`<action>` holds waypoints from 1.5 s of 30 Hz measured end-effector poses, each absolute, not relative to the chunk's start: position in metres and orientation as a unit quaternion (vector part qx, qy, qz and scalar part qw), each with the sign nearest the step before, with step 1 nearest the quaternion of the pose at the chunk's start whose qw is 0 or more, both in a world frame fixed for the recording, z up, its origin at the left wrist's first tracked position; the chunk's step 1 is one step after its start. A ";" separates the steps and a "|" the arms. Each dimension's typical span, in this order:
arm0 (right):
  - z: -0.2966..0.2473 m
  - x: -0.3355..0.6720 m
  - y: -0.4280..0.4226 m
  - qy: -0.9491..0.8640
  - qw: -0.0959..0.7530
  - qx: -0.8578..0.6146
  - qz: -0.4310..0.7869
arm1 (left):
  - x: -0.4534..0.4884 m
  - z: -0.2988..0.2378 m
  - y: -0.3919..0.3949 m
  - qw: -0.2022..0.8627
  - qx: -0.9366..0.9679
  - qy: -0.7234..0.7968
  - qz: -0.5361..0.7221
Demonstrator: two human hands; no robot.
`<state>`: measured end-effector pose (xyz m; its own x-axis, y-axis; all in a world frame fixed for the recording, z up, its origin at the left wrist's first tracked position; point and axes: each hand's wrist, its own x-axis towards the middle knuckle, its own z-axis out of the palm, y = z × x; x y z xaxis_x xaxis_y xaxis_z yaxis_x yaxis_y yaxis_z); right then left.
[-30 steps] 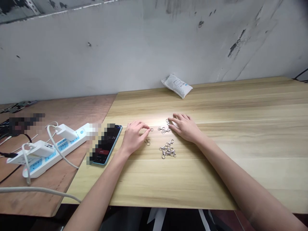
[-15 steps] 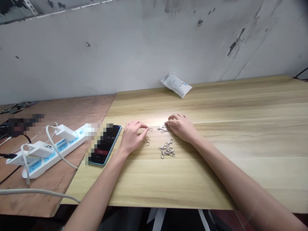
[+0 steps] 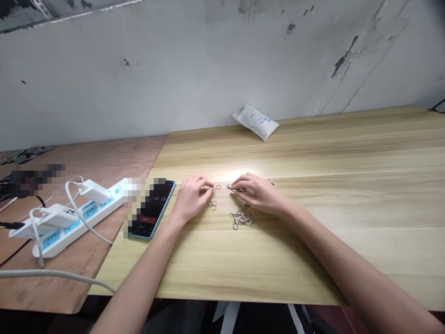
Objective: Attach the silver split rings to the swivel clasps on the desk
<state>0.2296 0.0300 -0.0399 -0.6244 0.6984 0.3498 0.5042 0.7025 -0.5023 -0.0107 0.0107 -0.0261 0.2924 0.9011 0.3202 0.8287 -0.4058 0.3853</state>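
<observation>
Both my hands rest on a light wooden table (image 3: 313, 241). My left hand (image 3: 190, 197) lies with fingers curled, its fingertips pinched at a small metal split ring (image 3: 217, 188). Two more rings (image 3: 212, 204) lie just below it. My right hand (image 3: 259, 192) has its fingers pinched on a silver clasp (image 3: 232, 187) at its fingertips. A small heap of silver swivel clasps (image 3: 241, 217) lies just in front of that hand, partly under it.
A phone (image 3: 153, 208) with a lit screen lies left of my left hand. Beyond it, on a darker board, sits a white power strip (image 3: 66, 218) with plugged chargers and cables. A white packet (image 3: 256, 121) lies by the wall.
My right hand has slid left and curled from flat into a pinch over the clasp near the rings. My left hand has barely moved.
</observation>
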 end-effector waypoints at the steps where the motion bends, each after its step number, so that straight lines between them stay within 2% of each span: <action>1: -0.039 0.232 0.031 -0.882 0.268 -0.343 0.182 | -0.011 -0.026 0.011 0.074 0.802 0.540 0.245; 11: -0.035 0.252 0.045 -0.835 0.319 -0.429 0.133 | -0.013 -0.028 0.011 0.077 0.805 0.536 0.243; 15: -0.037 0.251 0.043 -0.833 0.296 -0.449 0.132 | -0.012 -0.028 0.011 0.080 0.804 0.537 0.243; 20: -0.043 0.238 0.039 -0.884 0.232 -0.394 0.097 | -0.011 -0.027 0.010 0.085 0.804 0.535 0.245; 24: -0.048 0.235 0.041 -0.873 0.253 -0.412 0.061 | -0.011 -0.026 0.010 0.090 0.803 0.536 0.245; 27: -0.040 0.242 0.041 -0.859 0.259 -0.421 0.136 | -0.011 -0.027 0.010 0.090 0.802 0.538 0.244; 30: -0.029 0.250 0.038 -0.847 0.183 -0.406 0.290 | -0.011 -0.027 0.010 0.092 0.803 0.537 0.243; 32: -0.024 0.253 0.036 -0.839 0.144 -0.404 0.336 | -0.011 -0.028 0.010 0.094 0.802 0.537 0.243; 35: -0.024 0.251 0.036 -0.839 0.143 -0.428 0.303 | -0.011 -0.027 0.010 0.097 0.802 0.537 0.241; 40: -0.029 0.251 0.039 -0.842 0.193 -0.454 0.218 | -0.011 -0.028 0.011 0.092 0.802 0.537 0.246; 45: -0.022 0.248 0.032 -0.835 0.204 -0.418 0.294 | -0.012 -0.028 0.011 0.095 0.804 0.535 0.242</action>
